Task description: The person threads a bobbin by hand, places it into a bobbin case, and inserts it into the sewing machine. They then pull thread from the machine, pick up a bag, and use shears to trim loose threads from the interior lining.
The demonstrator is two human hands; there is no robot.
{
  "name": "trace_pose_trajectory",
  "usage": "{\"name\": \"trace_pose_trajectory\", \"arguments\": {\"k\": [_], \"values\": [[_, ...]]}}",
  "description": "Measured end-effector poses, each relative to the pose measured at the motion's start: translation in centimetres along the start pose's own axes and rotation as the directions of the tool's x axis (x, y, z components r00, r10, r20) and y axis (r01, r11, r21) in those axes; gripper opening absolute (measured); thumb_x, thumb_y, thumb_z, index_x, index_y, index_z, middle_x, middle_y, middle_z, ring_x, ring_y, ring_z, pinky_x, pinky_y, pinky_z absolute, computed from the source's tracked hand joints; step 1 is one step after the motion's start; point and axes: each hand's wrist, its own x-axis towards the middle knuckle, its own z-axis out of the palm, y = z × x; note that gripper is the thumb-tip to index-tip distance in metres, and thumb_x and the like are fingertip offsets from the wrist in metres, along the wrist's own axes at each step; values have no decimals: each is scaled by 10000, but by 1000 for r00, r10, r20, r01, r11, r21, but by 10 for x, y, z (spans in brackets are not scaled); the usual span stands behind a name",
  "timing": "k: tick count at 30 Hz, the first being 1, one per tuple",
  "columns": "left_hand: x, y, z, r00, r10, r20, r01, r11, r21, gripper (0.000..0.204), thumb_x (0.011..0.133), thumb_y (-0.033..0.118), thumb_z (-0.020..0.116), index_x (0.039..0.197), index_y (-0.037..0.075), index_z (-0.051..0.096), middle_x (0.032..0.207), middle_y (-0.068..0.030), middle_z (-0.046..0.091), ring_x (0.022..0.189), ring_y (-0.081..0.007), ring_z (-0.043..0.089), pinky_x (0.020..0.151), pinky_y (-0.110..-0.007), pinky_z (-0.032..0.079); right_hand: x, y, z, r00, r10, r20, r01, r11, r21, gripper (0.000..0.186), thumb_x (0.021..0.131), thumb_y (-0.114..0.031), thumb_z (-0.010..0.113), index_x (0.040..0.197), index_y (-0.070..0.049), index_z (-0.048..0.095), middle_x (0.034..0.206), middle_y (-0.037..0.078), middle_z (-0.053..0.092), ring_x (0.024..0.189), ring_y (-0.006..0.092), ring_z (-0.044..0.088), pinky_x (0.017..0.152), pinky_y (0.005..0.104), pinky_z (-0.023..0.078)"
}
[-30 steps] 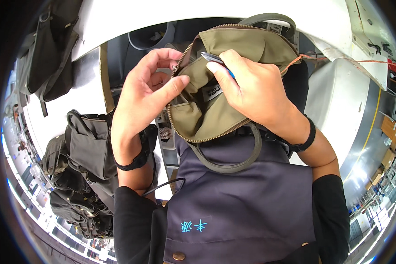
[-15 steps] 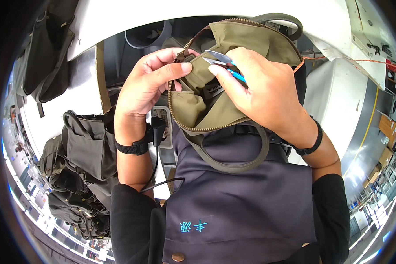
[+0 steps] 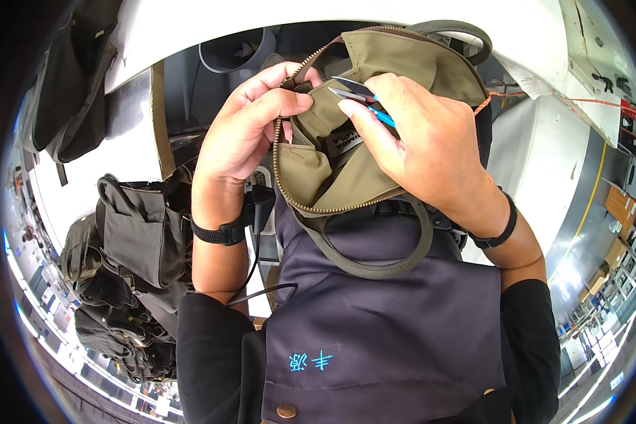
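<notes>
An olive handbag [image 3: 367, 56] lies unzipped above my lap, its khaki lining and a sewn label inside showing. My left hand [image 3: 251, 116] pinches the bag's edge at the left, near the end of the brass-toothed zipper [image 3: 281, 166]. In my right hand [image 3: 424, 134] is a pair of small blue-handled thread snips [image 3: 355, 90]; the blades are parted and point left over the lining, close to my left fingertips. Whether a thread lies between the blades is too small to tell. One bag handle [image 3: 374, 271] loops toward me, the other [image 3: 466, 28] stands at the far side.
Several dark bags [image 3: 141, 233] are piled at my left, with more dark bags [image 3: 78, 78] beyond. A white table [image 3: 318, 13] curves round the far side. An orange cord [image 3: 509, 93] runs off to the right. A black cable [image 3: 251, 261] hangs by my left wrist.
My left hand and the bag's left edge have shifted slightly right. The label inside shows more. My right hand has barely moved, with the snips still in it.
</notes>
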Motion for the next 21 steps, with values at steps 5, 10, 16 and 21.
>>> {"name": "trace_pose_trajectory", "arguments": {"k": [5, 10, 16, 21], "values": [[0, -1, 2, 999, -11, -48, 11, 1000, -17, 250, 875, 97, 651, 1121, 56, 665, 975, 62, 654, 752, 12, 554, 635, -159, 433, -1, 0, 3, 999, -1, -34, 1, 1000, 4, 211, 858, -218, 733, 902, -60, 600, 672, 38, 549, 514, 201, 583, 443, 314, 440], [-2, -1, 3, 999, -2, -41, 1, 1000, -21, 234, 880, 103, 647, 1110, 58, 667, 961, 67, 653, 754, 16, 552, 635, -157, 427, -2, 0, 2, 1000, 4, -23, -3, 1000, 5, 211, 860, -215, 730, 922, -58, 602, 680, 38, 556, 521, 200, 587, 448, 315, 443], [-1, -2, 3, 999, 16, -31, -17, 999, -33, 226, 884, 103, 645, 1103, 55, 668, 929, 66, 654, 748, 18, 560, 626, -151, 424, -1, -1, 6, 999, -1, -54, 1, 1000, -2, 209, 859, -213, 732, 917, -62, 600, 683, 34, 555, 530, 195, 590, 454, 312, 443], [1, -6, 2, 999, 4, -39, -7, 998, -60, 213, 897, 98, 642, 1102, 49, 671, 882, 57, 656, 704, 13, 566, 608, -147, 422, -2, 1, 7, 999, -11, -53, 11, 1000, -10, 204, 857, -206, 732, 902, -64, 594, 677, 29, 544, 524, 189, 582, 454, 311, 439]]}}
